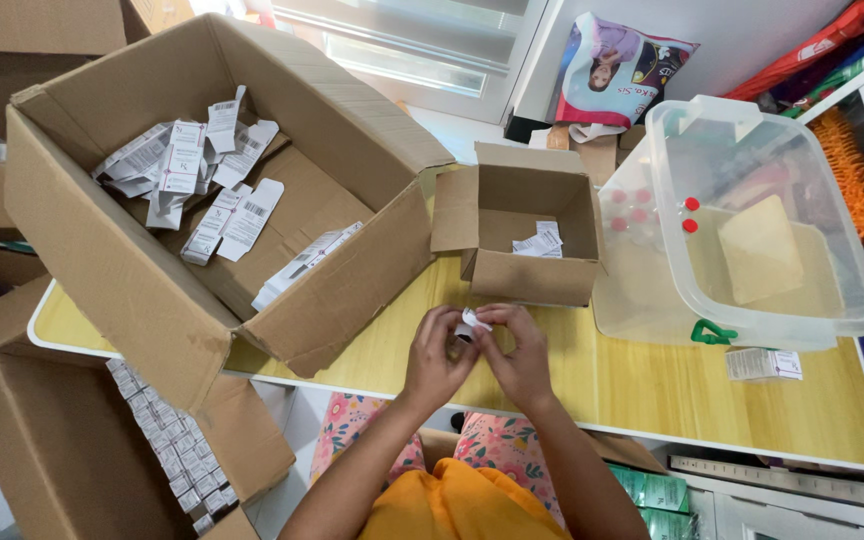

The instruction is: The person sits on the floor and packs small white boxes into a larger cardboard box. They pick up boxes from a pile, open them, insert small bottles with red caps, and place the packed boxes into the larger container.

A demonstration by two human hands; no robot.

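A: Locate your units, largest first.

B: Large cardboard box [202,230] of flat cartons sits tilted on the counter [652,390]. The small open box [527,235] stands just behind your hands.

A: Hand state?

B: Left hand [435,358] and right hand [522,355] both pinch one small white carton [470,322] above the counter. Risk: uneven finger pressure could crease it or let it drop.

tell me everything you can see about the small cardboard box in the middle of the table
The small brown corrugated cardboard box stands upright on the yellow wooden table, its top flaps open and splayed outward. Inside lie a few flat white paper cartons against the far wall. It sits between the big tilted cardboard box and the clear plastic tub, just beyond both hands, which do not touch it.
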